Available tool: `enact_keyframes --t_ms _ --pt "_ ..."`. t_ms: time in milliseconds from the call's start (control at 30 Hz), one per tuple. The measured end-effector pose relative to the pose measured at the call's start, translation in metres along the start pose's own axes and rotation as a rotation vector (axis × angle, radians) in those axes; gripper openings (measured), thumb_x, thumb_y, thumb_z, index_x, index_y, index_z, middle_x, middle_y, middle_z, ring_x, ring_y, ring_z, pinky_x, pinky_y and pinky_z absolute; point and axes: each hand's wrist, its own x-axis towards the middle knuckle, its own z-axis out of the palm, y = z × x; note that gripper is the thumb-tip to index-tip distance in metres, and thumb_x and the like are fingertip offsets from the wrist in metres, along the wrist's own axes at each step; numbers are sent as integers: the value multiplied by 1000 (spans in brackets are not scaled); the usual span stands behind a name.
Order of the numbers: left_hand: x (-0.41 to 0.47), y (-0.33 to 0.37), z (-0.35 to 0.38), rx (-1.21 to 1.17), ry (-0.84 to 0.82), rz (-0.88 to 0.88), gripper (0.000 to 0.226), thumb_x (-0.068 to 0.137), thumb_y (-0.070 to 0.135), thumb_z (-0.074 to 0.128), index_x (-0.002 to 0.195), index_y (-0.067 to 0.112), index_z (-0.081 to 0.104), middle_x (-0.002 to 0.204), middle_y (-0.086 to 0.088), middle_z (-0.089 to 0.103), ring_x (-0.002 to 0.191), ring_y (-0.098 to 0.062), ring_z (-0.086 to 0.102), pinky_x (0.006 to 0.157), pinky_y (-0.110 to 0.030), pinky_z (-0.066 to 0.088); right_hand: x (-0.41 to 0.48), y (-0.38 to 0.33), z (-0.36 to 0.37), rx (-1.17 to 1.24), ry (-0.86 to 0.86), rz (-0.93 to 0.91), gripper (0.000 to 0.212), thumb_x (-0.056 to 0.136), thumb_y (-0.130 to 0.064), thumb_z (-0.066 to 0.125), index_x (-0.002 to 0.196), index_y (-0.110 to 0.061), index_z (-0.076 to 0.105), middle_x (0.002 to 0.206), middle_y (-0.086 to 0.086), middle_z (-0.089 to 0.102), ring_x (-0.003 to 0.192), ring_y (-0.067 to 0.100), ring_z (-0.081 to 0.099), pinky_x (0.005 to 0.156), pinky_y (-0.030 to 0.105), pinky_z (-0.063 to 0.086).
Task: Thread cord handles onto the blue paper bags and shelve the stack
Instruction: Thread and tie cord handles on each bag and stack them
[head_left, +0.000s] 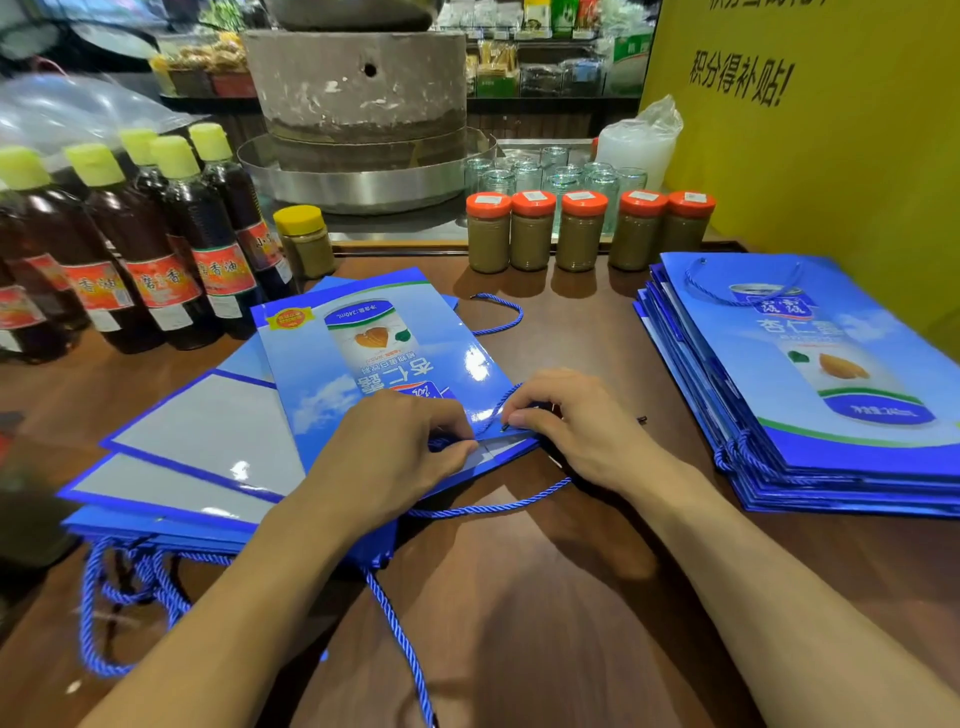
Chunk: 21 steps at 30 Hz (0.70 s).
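Two bare forearms reach in from the near edge over the brown wooden table (545, 597). At the near left, a tangle of loose blue cords (119, 587) spills from under a fanned pile of bags (197, 452), and one more strand runs towards the near edge.

The top bag (384, 364) lies flat and angled on that pile, left of centre, with its printed face up and its open edge towards the person. The left hand (395, 457) rests on it with fingers curled, its grip narrow, thumb and forefinger pinching the bag's folded edge. Just beside it, the right hand (566, 421) has a tight grip on the tip of the cord (493, 506), pinching it right at the bag's edge. The rest of that cord trails under the wrist and across the table.

Beyond the top bag, a spare cord loop (498, 317) lies on the wood. Well apart on the right sits a neat stack of bags (831, 389), with cord handles showing at both ends.

Further back stand five orange-lidded jars (579, 234) in a row, a yellow-lidded jar (304, 241) and, on the left, dark bottles (156, 249) with yellow-green caps. Behind them are clear glasses (556, 174), a stone mill (358, 104) in a metal tray and a yellow sign (831, 130).
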Motion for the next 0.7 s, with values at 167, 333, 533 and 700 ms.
enact_keyframes --t_ms 167,333,533,700 --pt "0 0 -1 -14 16 27 28 83 55 61 88 32 76 84 18 75 82 -5 68 73 -38 57 2 -4 -6 -38 -1 -45 13 99 -15 66 97 -19 78 99 -5 70 97 11 62 89 38 52" --pt "0 -1 3 39 -10 40 18 82 51 74 90 35 77 92 19 76 92 -7 70 79 -39 60 0 -1 -3 -7 -56 -9 11 99 -20 68 96 -23 78 97 -13 68 96 8 63 89 42 53" --pt "1 -3 5 37 3 36 12 82 50 78 87 39 73 92 23 73 97 -4 68 79 -40 59 0 -2 0 -58 -36 1 10 100 -25 66 96 -27 75 97 -14 66 94 6 59 85 36 52" --pt "1 -2 7 31 1 39 12 83 46 81 87 37 75 90 21 73 91 -5 67 77 -40 58 -1 -2 1 -74 -58 5 10 100 -25 66 95 -29 74 95 -15 65 93 5 58 84 34 51"
